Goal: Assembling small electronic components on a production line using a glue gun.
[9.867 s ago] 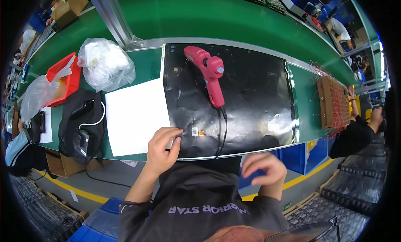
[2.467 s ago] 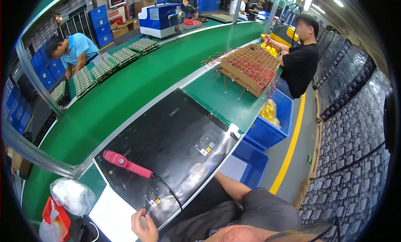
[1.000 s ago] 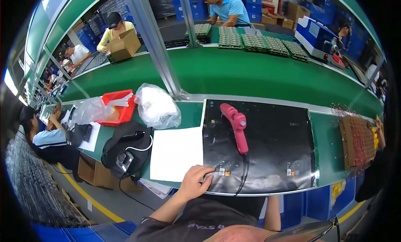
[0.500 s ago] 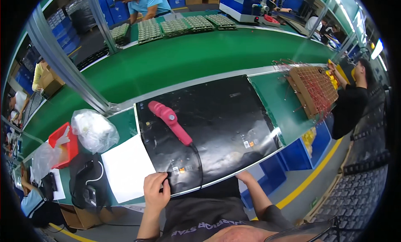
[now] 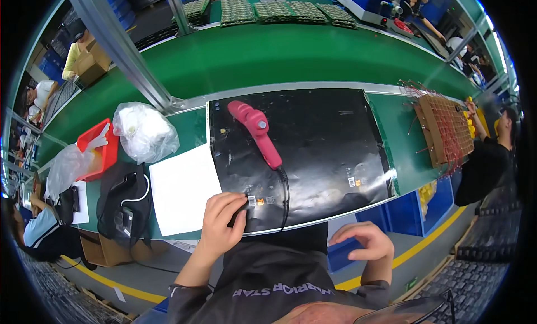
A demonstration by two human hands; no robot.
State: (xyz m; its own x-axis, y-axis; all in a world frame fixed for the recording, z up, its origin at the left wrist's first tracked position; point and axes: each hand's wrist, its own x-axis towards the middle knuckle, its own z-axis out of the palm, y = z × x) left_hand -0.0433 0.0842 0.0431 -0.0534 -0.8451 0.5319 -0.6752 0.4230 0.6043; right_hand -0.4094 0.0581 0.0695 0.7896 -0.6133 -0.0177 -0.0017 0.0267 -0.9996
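My left hand (image 5: 222,224) rests at the near left edge of a black mat (image 5: 313,150), its fingers stretched over the mat's corner and its thumb apart. Nothing shows in that hand. My right hand (image 5: 368,243) hovers just off the front edge of the table, fingers spread and slightly curled, holding nothing. On the mat lies a pink hand-held device (image 5: 258,132) with a rounded head and a grey knob. Its black cord (image 5: 286,200) runs over the near edge. A white paper sheet (image 5: 184,189) lies left of the mat, beside my left hand.
To the left are a clear plastic bag (image 5: 144,132), a red bin (image 5: 106,156) and a black bag (image 5: 120,201). A cardboard board with red wires (image 5: 447,131) stands at the right, near another person (image 5: 486,167). A green conveyor belt (image 5: 302,58) runs behind; blue bins (image 5: 408,215) sit below.
My right hand has come up from below the table edge into fuller view, fingers spread. My left hand stays at the mat's edge. The whole view has shifted.
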